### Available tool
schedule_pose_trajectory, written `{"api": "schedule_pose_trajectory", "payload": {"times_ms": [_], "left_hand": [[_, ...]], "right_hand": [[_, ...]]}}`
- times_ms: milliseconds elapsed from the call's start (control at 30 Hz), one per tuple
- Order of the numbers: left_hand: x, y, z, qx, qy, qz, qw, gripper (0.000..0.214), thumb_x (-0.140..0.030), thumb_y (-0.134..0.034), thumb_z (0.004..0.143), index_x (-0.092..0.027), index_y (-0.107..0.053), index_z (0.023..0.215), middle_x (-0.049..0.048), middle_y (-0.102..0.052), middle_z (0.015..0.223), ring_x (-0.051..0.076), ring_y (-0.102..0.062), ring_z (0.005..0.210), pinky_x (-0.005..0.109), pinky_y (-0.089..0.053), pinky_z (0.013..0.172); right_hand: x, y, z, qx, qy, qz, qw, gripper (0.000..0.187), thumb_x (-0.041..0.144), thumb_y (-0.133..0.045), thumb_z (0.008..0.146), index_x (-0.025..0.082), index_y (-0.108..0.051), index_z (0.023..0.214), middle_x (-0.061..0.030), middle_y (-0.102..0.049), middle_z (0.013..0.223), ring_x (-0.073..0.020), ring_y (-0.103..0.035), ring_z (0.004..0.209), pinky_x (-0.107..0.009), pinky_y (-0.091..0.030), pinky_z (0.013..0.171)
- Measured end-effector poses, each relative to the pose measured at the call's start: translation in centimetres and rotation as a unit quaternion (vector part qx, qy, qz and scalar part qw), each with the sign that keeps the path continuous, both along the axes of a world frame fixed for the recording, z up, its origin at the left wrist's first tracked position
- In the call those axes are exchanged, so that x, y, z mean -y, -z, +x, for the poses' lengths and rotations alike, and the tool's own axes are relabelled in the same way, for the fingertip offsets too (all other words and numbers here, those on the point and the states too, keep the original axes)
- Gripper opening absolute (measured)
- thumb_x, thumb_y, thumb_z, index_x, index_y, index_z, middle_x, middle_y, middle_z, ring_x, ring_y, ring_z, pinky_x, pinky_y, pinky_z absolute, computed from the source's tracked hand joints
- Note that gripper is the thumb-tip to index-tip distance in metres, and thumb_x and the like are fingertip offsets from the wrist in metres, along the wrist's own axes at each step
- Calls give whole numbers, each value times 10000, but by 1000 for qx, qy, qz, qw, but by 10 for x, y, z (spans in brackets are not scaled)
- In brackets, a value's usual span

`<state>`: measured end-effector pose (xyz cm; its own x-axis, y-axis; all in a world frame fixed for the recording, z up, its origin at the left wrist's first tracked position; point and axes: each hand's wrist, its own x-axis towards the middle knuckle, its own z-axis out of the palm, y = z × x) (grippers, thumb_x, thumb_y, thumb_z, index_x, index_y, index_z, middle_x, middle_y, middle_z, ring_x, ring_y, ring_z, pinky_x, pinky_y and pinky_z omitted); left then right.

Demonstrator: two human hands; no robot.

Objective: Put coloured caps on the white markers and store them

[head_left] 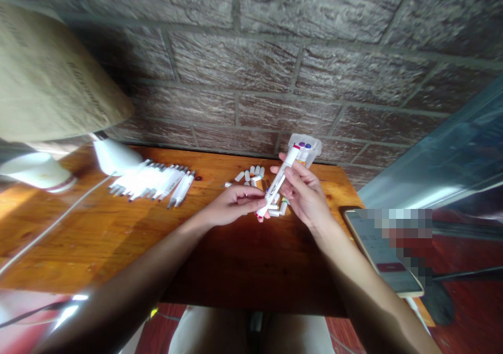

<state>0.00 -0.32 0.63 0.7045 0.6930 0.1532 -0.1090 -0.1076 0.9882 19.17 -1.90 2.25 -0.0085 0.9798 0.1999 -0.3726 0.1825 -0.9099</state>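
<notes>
A white marker pen (278, 183) is held slanted above the wooden table (118, 239). My right hand (304, 194) is wrapped round its middle. My left hand (231, 205) pinches the marker's lower end, near a red tip. Under my hands lie several loose caps (251, 175) in different colours. A row of several white markers (157, 182) lies on the table to the left. A clear plastic case (307, 148) with coloured marker ends stands behind my right hand, by the wall.
A brick wall (275, 55) runs along the table's far edge. At the left stand a white lamp base (33, 170) and a cardboard box (47, 76), with a white cable (51, 225) across the table. A phone (377, 249) lies at the right edge.
</notes>
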Motion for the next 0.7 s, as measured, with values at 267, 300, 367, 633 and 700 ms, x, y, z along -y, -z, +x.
{"api": "schedule_pose_trajectory", "payload": {"times_ms": [267,300,367,633,700], "left_hand": [[1,1,1,9,-2,-27,1000,187,-357,-755,827,-179,-773,880,57,-774,797,171,-716,713,274,-570,715],[2,1,1,6,5,-25,1000,179,-348,-744,839,-177,-772,885,58,-776,808,167,-716,717,271,-569,720],[2,0,1,-1,20,-22,1000,179,-339,-718,865,-171,-768,898,68,-781,826,167,-716,722,273,-570,729],[1,3,0,-22,20,-13,999,239,-355,-725,860,-120,-725,910,63,-766,836,149,-700,752,260,-555,748],[0,5,0,-21,16,-14,1000,244,-340,-737,851,-110,-711,926,55,-759,846,142,-694,771,255,-547,764]], "right_hand": [[2,-3,-2,-7,-2,-14,1000,376,512,-737,785,266,-762,1068,-49,-798,934,-74,-346,488,-257,-250,456],[1,-3,-2,-11,0,-17,1000,395,534,-734,783,260,-764,1066,-52,-798,925,-75,-349,486,-258,-250,455],[0,-2,-2,-19,1,-22,1000,411,547,-745,774,252,-770,1059,-53,-797,904,-74,-353,485,-257,-247,454],[-1,1,-1,-24,-3,-18,1000,384,524,-763,766,248,-782,1032,-46,-794,911,-65,-367,486,-250,-231,443],[-1,1,-1,-21,-3,-9,1000,335,482,-778,761,249,-788,1002,-39,-789,916,-60,-360,487,-249,-237,445]]}}
